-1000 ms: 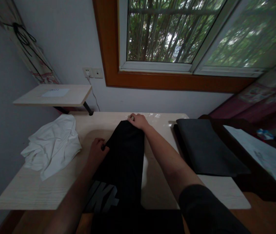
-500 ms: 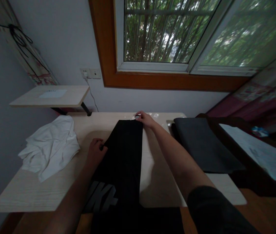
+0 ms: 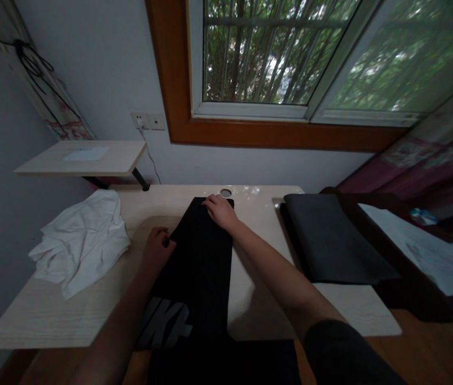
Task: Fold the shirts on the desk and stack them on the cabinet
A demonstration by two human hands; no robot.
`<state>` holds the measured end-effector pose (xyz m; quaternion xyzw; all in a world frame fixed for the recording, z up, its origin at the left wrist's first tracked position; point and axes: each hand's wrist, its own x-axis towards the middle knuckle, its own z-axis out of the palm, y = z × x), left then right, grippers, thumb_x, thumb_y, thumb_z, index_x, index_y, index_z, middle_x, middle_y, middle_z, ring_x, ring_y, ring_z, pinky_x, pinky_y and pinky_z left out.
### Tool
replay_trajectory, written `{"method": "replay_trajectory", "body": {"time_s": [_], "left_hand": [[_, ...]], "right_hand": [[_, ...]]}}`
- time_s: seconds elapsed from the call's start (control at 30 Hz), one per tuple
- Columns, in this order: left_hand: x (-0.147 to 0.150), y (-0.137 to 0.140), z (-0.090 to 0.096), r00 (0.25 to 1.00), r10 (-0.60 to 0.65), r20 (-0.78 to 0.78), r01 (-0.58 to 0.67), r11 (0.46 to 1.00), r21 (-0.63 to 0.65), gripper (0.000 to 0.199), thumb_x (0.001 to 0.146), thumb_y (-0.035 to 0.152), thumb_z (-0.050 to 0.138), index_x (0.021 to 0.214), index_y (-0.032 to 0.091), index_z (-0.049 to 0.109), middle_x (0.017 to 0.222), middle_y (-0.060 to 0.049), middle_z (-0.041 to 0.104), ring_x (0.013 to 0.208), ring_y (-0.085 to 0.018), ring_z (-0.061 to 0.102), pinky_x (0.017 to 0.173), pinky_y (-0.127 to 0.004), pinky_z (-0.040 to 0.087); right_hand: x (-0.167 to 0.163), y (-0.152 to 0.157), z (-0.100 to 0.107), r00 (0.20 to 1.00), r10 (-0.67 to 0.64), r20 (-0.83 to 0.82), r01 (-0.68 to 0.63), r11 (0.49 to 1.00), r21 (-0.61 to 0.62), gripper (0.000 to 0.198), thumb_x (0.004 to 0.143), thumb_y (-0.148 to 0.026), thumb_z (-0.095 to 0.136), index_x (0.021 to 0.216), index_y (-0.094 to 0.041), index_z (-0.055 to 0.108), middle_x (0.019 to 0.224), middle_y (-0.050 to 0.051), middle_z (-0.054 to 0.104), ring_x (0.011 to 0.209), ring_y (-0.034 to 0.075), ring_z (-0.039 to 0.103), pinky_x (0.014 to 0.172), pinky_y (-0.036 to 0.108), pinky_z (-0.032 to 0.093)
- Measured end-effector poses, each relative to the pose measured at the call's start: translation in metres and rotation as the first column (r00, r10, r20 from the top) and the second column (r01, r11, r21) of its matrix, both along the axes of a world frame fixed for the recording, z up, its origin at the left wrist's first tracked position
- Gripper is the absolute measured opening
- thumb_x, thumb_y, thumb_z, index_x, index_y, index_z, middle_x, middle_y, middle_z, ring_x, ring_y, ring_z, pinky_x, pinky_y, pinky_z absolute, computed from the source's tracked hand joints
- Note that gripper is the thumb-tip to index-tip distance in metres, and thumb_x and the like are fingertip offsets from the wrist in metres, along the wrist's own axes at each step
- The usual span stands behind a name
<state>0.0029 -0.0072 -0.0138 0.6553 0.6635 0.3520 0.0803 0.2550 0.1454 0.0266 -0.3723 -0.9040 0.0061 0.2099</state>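
A black garment (image 3: 202, 256) with large grey letters lies in a long folded strip across the table, its near end hanging over the front edge. At its left edge is my left hand (image 3: 158, 248), with curled fingers and a bit of dark cloth showing between thumb and fingers. My right hand (image 3: 220, 211) rests on the garment's far end, fingers extended and lying on the cloth. The exact kind of garment cannot be made out.
A crumpled white cloth (image 3: 84, 240) lies on the left of the pale table (image 3: 50, 321). Behind it stands a small raised shelf (image 3: 118, 160). Dark grey folded material (image 3: 338, 240) is on the right. A round hole (image 3: 225, 193) is near the table's back edge.
My right hand has moved left and slightly nearer, from the garment's far right corner onto its far end. My left hand stays at the left edge.
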Motion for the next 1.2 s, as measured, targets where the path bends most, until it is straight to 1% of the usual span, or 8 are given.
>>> {"method": "replay_trajectory", "body": {"time_s": [0.1, 0.2, 0.3, 0.43, 0.53, 0.63, 1.0, 1.2], "left_hand": [[-0.001, 0.000, -0.002, 1.000, 0.000, 0.001, 0.000, 1.000, 0.012, 0.004, 0.080, 0.024, 0.059, 0.082, 0.021, 0.059, 0.111, -0.010, 0.060, 0.106, -0.026, 0.061, 0.098, -0.043, 0.053], [-0.001, 0.000, 0.000, 1.000, -0.009, 0.018, 0.009, 1.000, 0.022, 0.003, 0.078, 0.024, 0.060, 0.081, 0.022, 0.059, 0.110, -0.009, 0.061, 0.103, -0.025, 0.062, 0.095, -0.041, 0.054], [0.000, -0.001, 0.003, 0.999, -0.014, 0.034, 0.014, 1.000, 0.008, 0.002, 0.079, 0.024, 0.059, 0.081, 0.022, 0.060, 0.108, -0.008, 0.062, 0.100, -0.024, 0.064, 0.093, -0.039, 0.054], [-0.001, -0.002, 0.005, 0.999, -0.001, 0.054, 0.001, 1.000, 0.008, 0.002, 0.080, 0.024, 0.059, 0.081, 0.022, 0.060, 0.106, -0.007, 0.063, 0.100, -0.024, 0.064, 0.094, -0.041, 0.053], [-0.001, -0.001, 0.003, 0.998, -0.002, 0.057, 0.002, 1.000, 0.016, 0.003, 0.079, 0.023, 0.058, 0.082, 0.022, 0.060, 0.108, -0.007, 0.063, 0.102, -0.024, 0.063, 0.096, -0.041, 0.053], [-0.001, 0.000, 0.001, 0.999, 0.002, 0.039, -0.003, 1.000, 0.025, 0.002, 0.079, 0.023, 0.059, 0.081, 0.022, 0.060, 0.108, -0.008, 0.061, 0.104, -0.026, 0.062, 0.098, -0.043, 0.051], [0.000, 0.000, 0.000, 0.999, 0.036, -0.006, -0.036, 0.999, 0.030, 0.008, 0.081, 0.021, 0.057, 0.089, 0.023, 0.058, 0.103, -0.008, 0.060, 0.100, -0.025, 0.061, 0.093, -0.042, 0.053], [-0.001, 0.001, -0.002, 1.000, 0.022, -0.002, -0.022, 0.999, 0.040, 0.025, 0.079, 0.017, 0.058, 0.103, 0.022, 0.063, 0.105, -0.008, 0.059, 0.099, -0.025, 0.061, 0.092, -0.042, 0.054]], "right_hand": [[-0.021, 0.001, 0.010, 0.991, 0.094, 0.094, -0.098, 0.995, 0.035, 0.042, 0.101, -0.015, 0.046, 0.140, -0.027, 0.057, 0.139, 0.009, 0.057, 0.117, 0.026, 0.050, 0.101, 0.042, 0.043], [-0.035, 0.008, 0.016, 0.973, 0.118, 0.198, -0.131, 0.990, 0.055, 0.037, 0.102, -0.017, 0.047, 0.134, -0.029, 0.061, 0.148, 0.006, 0.053, 0.132, 0.030, 0.042, 0.110, 0.049, 0.034], [-0.041, 0.017, 0.018, 0.960, 0.115, 0.255, -0.128, 0.991, 0.034, 0.029, 0.102, -0.019, 0.047, 0.124, -0.027, 0.066, 0.145, 0.004, 0.056, 0.139, 0.031, 0.036, 0.115, 0.053, 0.027], [-0.039, 0.029, 0.020, 0.970, 0.114, 0.217, -0.116, 0.993, -0.002, 0.026, 0.103, -0.019, 0.046, 0.122, -0.023, 0.064, 0.133, 0.008, 0.064, 0.133, 0.028, 0.043, 0.111, 0.048, 0.032], [-0.035, 0.036, 0.021, 0.981, 0.081, 0.178, -0.078, 0.997, -0.020, 0.024, 0.102, -0.018, 0.046, 0.117, -0.019, 0.064, 0.123, 0.011, 0.067, 0.119, 0.026, 0.052, 0.101, 0.041, 0.038], [-0.034, 0.039, 0.021, 0.987, 0.020, 0.158, -0.019, 1.000, -0.007, 0.021, 0.103, -0.020, 0.047, 0.113, -0.019, 0.065, 0.115, 0.010, 0.068, 0.112, 0.027, 0.053, 0.096, 0.040, 0.039], [-0.052, 0.024, 0.015, 0.978, -0.154, 0.139, 0.150, 0.988, 0.039, 0.022, 0.102, -0.020, 0.047, 0.115, -0.019, 0.065, 0.115, 0.013, 0.067, 0.117, 0.030, 0.048, 0.098, 0.044, 0.038], [-0.061, 0.005, 0.014, 0.966, -0.250, 0.060, 0.247, 0.968, 0.054, 0.028, 0.101, -0.017, 0.044, 0.122, -0.019, 0.063, 0.123, 0.014, 0.062, 0.116, 0.028, 0.049, 0.098, 0.041, 0.043]]}}
